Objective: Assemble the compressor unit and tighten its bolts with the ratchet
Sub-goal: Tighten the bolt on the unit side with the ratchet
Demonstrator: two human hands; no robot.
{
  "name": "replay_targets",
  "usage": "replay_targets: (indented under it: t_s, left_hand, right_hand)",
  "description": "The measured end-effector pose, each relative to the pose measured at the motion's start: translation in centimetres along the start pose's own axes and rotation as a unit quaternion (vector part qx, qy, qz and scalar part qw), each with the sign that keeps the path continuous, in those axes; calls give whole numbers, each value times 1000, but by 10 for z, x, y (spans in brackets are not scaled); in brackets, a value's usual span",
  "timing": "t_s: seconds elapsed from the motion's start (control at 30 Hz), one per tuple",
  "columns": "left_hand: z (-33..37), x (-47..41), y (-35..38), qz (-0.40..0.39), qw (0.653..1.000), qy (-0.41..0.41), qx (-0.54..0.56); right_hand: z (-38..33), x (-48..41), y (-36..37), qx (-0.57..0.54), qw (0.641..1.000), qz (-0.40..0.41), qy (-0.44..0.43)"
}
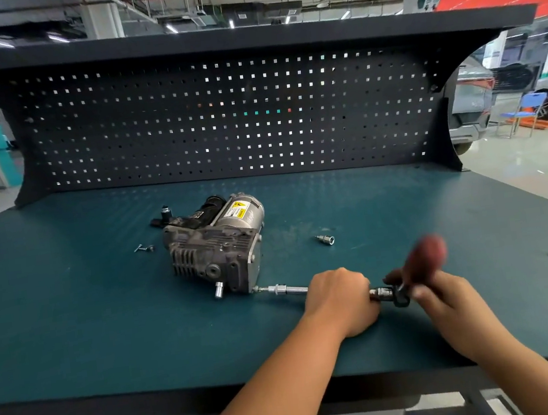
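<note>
Compressor unit [217, 245] lies on its side near the centre of the teal surface [72, 318], in front of the pegboard [220, 117]. Left hand [340, 297] is closed around the extension bar [286, 289], whose tip meets the near right corner of the unit. Right hand [439, 297] grips the ratchet [400, 291]; its red handle [426, 254] is blurred. A loose socket [326, 239] lies right of the unit, apart from it. Two loose bolts [143, 248] lie just left of it.
</note>
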State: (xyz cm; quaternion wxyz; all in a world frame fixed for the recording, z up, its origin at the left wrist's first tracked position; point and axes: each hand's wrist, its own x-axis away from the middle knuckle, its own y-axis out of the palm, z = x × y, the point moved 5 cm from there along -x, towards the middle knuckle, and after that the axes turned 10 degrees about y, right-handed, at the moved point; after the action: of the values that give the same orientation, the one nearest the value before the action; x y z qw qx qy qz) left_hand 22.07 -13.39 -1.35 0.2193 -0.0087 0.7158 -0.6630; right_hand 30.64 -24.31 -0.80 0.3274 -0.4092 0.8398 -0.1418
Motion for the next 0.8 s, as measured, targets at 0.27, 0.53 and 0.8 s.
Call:
replay_targets:
  t_s: [0.27,0.53,0.8]
  left_hand:
    - [-3,2,-2,39,999,-18,21]
    - [-5,2,1,-5,999,-43,7]
    - [-7,-1,3,-27,998,-57,7]
  right_hand:
    - [22,-42,24,5,952,46,302]
    - [19,-25,18,-199,954,-15,224]
    - [-2,0,11,-152,979,-105,87]
